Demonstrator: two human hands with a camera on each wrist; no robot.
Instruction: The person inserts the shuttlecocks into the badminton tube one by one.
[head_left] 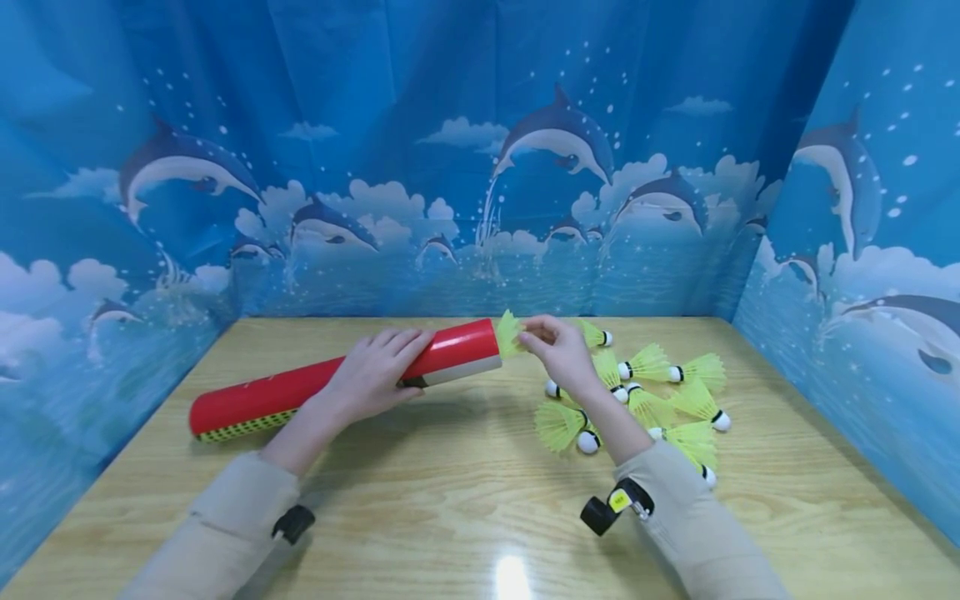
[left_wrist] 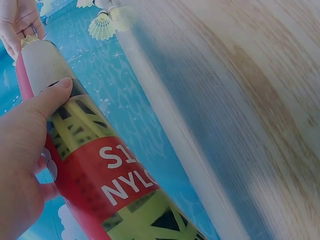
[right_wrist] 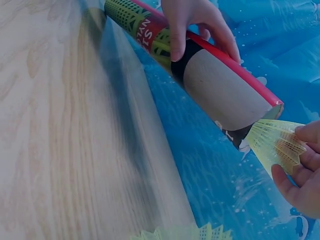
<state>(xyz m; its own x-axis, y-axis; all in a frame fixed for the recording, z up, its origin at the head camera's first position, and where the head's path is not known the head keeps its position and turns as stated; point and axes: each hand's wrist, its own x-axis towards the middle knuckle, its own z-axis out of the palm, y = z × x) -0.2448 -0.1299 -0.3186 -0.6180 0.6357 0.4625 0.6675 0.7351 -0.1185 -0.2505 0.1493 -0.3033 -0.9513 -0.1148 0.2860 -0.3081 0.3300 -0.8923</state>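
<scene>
In the head view my left hand (head_left: 375, 375) grips a red shuttlecock tube (head_left: 270, 395) around its middle, tilted with its right end raised off the table. The left wrist view shows the thumb lying across the printed side of the tube (left_wrist: 100, 165). At the raised open end, my right hand (head_left: 561, 354) pinches a yellow shuttlecock (head_left: 509, 335) by the skirt. As the right wrist view shows, the cork end of this shuttlecock (right_wrist: 275, 141) points into the tube's mouth and is hidden there, while the skirt sticks out between thumb and fingers.
Several loose yellow shuttlecocks (head_left: 648, 408) with white corks lie scattered on the wooden table (head_left: 450, 500), under and beyond my right forearm. Blue dolphin-print curtains (head_left: 390, 167) stand along the table's back and sides. Each sleeve carries a black strapped device (head_left: 600, 515).
</scene>
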